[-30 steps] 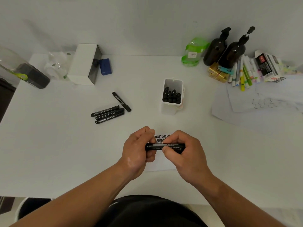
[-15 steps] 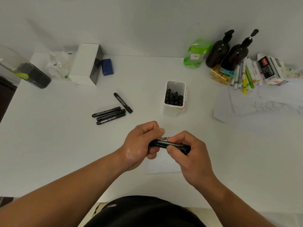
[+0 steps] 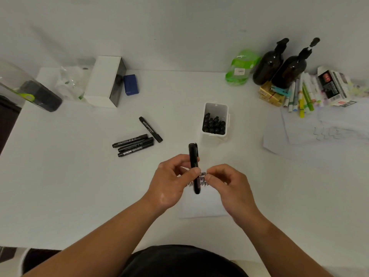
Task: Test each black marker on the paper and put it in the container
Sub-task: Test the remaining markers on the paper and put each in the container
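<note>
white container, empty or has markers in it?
Partly filled: the container stands upright with black markers bunched at its near side; far side bare.

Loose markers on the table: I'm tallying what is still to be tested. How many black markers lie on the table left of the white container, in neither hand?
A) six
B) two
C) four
C: three loose markers lie side by side and a fourth marker lies angled just beyond them; the left hand grips a fifth marker.
</note>
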